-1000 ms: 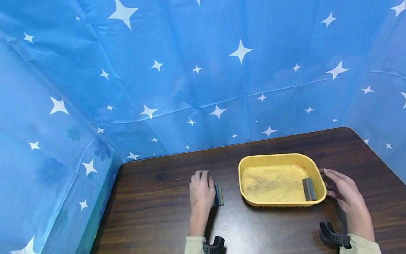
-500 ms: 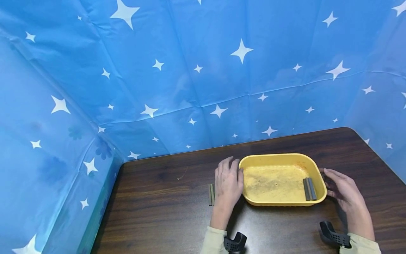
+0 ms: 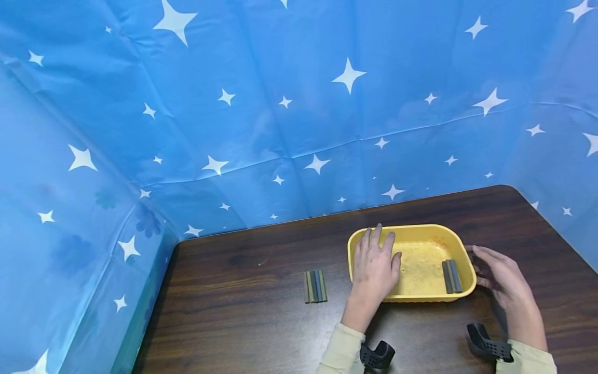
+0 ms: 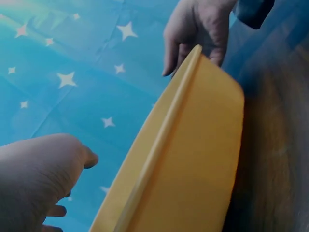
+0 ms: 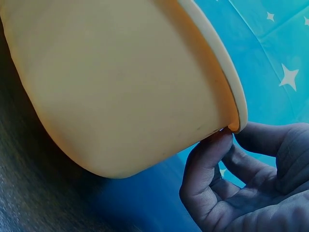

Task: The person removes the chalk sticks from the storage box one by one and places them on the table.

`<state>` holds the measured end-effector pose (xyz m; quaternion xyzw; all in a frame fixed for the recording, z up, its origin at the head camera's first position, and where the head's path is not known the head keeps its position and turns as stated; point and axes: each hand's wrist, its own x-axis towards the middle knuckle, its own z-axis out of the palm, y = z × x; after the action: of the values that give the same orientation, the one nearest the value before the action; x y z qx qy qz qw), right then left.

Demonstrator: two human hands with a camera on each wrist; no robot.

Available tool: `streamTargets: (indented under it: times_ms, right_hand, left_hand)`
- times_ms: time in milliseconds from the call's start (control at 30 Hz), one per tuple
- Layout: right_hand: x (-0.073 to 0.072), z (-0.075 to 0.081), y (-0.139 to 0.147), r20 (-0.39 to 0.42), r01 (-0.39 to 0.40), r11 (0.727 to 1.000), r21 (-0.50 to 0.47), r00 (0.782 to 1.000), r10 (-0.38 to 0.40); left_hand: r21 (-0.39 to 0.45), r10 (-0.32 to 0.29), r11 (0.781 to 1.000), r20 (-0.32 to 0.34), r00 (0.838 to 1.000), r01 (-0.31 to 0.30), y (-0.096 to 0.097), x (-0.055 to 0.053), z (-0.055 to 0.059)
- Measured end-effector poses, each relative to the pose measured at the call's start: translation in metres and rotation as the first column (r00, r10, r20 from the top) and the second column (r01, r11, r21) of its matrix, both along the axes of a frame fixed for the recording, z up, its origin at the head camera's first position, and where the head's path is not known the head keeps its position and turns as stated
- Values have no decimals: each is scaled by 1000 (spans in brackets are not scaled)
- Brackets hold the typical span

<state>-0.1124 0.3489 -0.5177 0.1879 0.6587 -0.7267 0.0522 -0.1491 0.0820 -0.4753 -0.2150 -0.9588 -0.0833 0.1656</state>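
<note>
Tray point(image 3: 422, 259), yellow, sits flat on the bench point(image 3: 233, 317), right of centre in the head view. Right hand point(image 3: 506, 280) is at its right end, pinching the rim between thumb and finger; right wrist view shows a fingertip just under the lip. Left hand point(image 3: 374, 267) is over the tray's left end, fingers spread, holding nothing that I can see. Left wrist view has it apart from the near rim; can't tell if the fingertips touch the floor inside.

Inner strips point(image 3: 451, 276): dark grey to blue-grey, side by side at the right end of the tray, near the right hand. Outer strips point(image 3: 315, 286): olive and dark blue, lined up in a row on the bench, left of the tray and well apart from the inner ones.

Both sleeves point(image 3: 343, 350) pale, black mount point(image 3: 377, 356) at each wrist. Blue star-print backdrop point(image 3: 261, 130) behind the bench.
</note>
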Motion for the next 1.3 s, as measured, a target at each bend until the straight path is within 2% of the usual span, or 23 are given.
streamTargets:
  times_ms: [133, 267, 367, 433, 633, 867, 1000, 1200, 1300]
  right_hand:
    - [0, 1, -1, -9, -5, 1000, 9, 1000, 5]
    - [0, 0, 0, -21, -1, 1000, -7, 1000, 1]
    - [0, -1, 0, -27, 2, 1000, -10, 1000, -2]
    - [0, -1, 0, -26, 5, 1000, -13, 1000, -6]
    - [-1, 0, 1, -19, 5, 1000, 7, 1000, -5]
    - [-1, 1, 1, -20, 9, 1000, 5, 1000, -9]
    - [-1, 1, 0, -18, 9, 1000, 10, 1000, -9]
    - [-1, 3, 0, -14, 5, 1000, 11, 1000, -4]
    - [-1, 3, 1, -10, 7, 1000, -5, 1000, -7]
  left_hand:
    - [4, 13, 1000, 28, 1000, -13, 12, 1, -3]
    - [138, 11, 990, 129, 992, -29, 23, 2, -5]
    - [257, -9, 965, 223, 975, -50, 31, 1, -7]
    - [303, -20, 951, 271, 962, -65, 36, 0, -8]
    - [346, -51, 934, 366, 929, -85, 47, -1, -14]
    - [439, -124, 891, 477, 870, -114, 54, -1, -17]
    - [483, -157, 866, 513, 844, -132, 58, -1, -19]
    - [516, -180, 847, 500, 847, -125, 66, -2, -21]
    - [537, -198, 834, 503, 841, -125, 70, -3, -23]
